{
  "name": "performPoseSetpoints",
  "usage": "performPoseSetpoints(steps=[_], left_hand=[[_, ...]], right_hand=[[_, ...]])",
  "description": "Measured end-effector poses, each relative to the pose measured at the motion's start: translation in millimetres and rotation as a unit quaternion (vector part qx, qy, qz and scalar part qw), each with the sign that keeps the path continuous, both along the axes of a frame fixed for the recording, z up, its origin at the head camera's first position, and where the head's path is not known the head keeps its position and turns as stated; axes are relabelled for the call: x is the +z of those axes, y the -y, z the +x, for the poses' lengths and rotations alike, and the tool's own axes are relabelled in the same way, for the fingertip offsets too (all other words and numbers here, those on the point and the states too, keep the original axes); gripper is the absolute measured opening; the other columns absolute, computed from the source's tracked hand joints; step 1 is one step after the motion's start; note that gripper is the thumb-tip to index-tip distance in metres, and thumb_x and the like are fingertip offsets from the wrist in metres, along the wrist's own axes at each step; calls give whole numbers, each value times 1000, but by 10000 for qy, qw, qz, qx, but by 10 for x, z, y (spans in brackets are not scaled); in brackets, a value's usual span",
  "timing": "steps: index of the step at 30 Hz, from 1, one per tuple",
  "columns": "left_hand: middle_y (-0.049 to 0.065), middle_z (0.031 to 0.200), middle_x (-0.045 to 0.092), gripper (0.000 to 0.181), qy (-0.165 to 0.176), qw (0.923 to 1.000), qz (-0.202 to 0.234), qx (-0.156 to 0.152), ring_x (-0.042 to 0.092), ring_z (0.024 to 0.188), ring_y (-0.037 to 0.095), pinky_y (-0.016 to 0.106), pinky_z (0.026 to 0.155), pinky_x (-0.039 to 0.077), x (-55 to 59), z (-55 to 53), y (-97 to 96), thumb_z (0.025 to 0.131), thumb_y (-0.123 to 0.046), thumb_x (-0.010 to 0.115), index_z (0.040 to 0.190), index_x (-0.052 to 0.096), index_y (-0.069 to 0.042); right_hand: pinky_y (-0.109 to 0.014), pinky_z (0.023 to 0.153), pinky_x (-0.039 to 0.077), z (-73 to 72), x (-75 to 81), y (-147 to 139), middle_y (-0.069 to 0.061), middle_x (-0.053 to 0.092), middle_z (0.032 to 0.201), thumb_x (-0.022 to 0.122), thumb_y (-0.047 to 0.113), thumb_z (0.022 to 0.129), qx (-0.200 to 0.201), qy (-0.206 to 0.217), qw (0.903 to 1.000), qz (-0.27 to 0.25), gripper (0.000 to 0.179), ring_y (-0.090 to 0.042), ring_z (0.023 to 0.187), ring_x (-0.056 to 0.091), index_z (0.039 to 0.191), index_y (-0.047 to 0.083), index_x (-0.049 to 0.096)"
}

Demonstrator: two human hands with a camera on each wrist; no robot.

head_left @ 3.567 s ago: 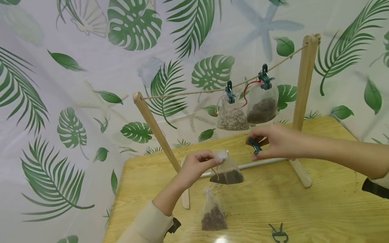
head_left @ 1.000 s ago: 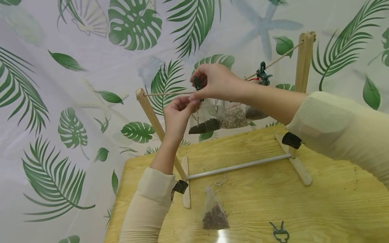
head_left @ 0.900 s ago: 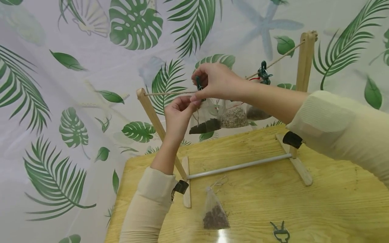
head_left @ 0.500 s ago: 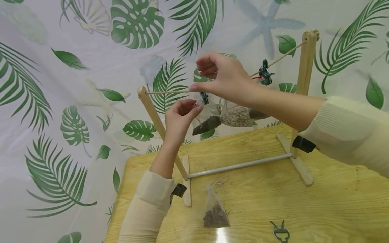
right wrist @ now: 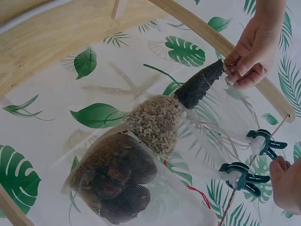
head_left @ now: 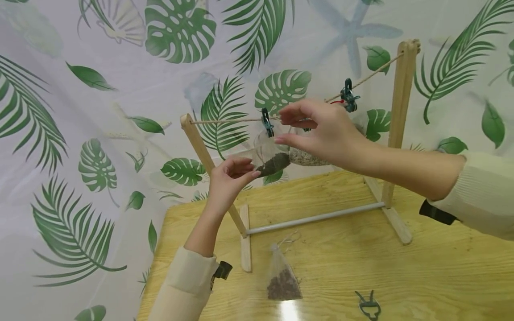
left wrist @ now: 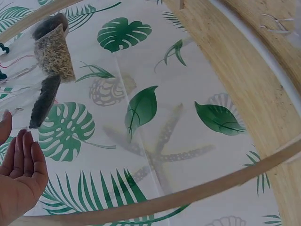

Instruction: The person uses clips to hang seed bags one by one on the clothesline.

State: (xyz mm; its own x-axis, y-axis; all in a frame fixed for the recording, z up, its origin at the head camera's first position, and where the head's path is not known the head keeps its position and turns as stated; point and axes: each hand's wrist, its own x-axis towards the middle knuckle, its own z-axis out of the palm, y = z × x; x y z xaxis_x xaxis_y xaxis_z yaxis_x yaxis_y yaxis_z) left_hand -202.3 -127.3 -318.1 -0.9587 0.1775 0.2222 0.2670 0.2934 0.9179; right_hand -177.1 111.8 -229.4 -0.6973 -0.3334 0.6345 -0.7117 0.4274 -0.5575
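A sheer mesh drawstring bag with dark granules (head_left: 275,164) hangs from the rope (head_left: 229,121) by a dark green plant clip (head_left: 267,125). My left hand (head_left: 225,185) pinches its lower left corner between thumb and fingertips; the right wrist view shows those fingers at the granules' end. Beside the clip, my right hand (head_left: 327,131) is held with loosely bent fingers and nothing in them. Behind it hangs a bag of pale pellets (right wrist: 155,122), partly hidden in the head view. A larger bag with dark, rounded pieces (right wrist: 117,174) hangs farther along, its green clip (head_left: 349,96) on the rope.
The rope runs between two wooden posts (head_left: 403,93) joined low by a white rod (head_left: 317,218). On the wooden table (head_left: 449,267) lie another mesh bag with brown bits (head_left: 284,285) and a loose green clip (head_left: 368,306). A leaf-print cloth (head_left: 132,98) stands behind.
The granule bag has gone from above the table onto the rope, clipped there. My right hand has let go of the clip and moved right; my left has slid down to the bag's corner.
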Motion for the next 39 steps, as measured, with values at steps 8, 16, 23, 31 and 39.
performPoseSetpoints(steps=[8,16,23,31,39], left_hand=[[7,95,68,25,416,9982,-440,21,64,87,17,30,78,53,-167,114,93,84,-19,73,108,68,-9],[4,98,68,23,158,9966,-812,-66,63,90,16,32,81,52,-496,197,57,85,-20,72,105,66,-11],[4,105,67,32,-116,9898,-1353,-436,62,98,24,36,87,50,-777,268,52,87,-23,70,116,63,-11],[7,107,66,37,576,9794,-1740,-849,62,97,19,30,82,51,-1046,277,57,89,-27,67,121,60,-8],[6,104,65,40,1113,9706,-1940,-892,62,92,18,29,74,53,-1427,318,151,89,-31,67,120,61,-6]], right_hand=[[-26,79,54,136,-253,-94,-11,68,99,80,9,75,402,-213,9982,386,34,-20,91,68,105,-1,66],[-29,71,56,156,-843,-247,-9,70,96,83,16,70,366,-488,9897,1294,38,-18,83,68,101,1,66],[-31,68,55,218,-1297,-338,-8,68,93,83,24,71,425,-904,9687,2274,41,-19,82,66,100,2,66],[-30,69,55,329,-1770,-400,-8,67,94,77,24,78,618,-219,9608,2694,35,-21,82,66,101,0,65],[-25,63,54,480,-2235,-317,-10,66,92,74,33,80,533,725,9403,3282,40,-21,78,66,100,1,64]])
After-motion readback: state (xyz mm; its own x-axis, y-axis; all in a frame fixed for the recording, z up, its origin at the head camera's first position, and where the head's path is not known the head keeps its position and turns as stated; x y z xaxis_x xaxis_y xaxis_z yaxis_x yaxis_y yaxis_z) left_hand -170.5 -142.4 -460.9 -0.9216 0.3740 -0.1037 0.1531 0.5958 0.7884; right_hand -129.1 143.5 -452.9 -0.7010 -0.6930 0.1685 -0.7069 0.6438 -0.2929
